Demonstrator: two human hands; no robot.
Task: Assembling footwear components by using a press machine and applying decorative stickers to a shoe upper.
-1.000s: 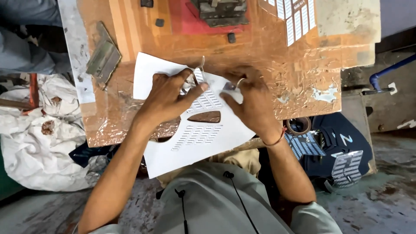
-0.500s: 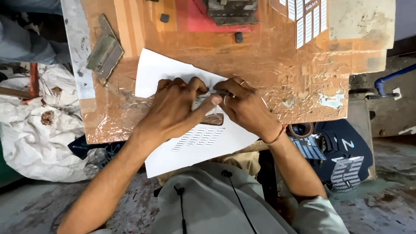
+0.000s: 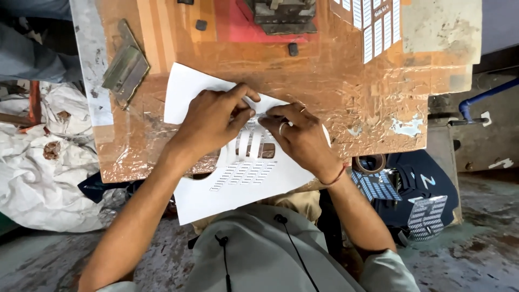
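Sheet: a white perforated sheet (image 3: 243,173) lies on the foil-covered worktop (image 3: 346,86), its near edge overhanging.
Left hand (image 3: 213,121): grip flat, pressing the sheet's upper part.
Right hand (image 3: 300,135): fingertips pinch a strip on the sheet, touching the left hand.
Metal block (image 3: 125,67): left of the sheet.
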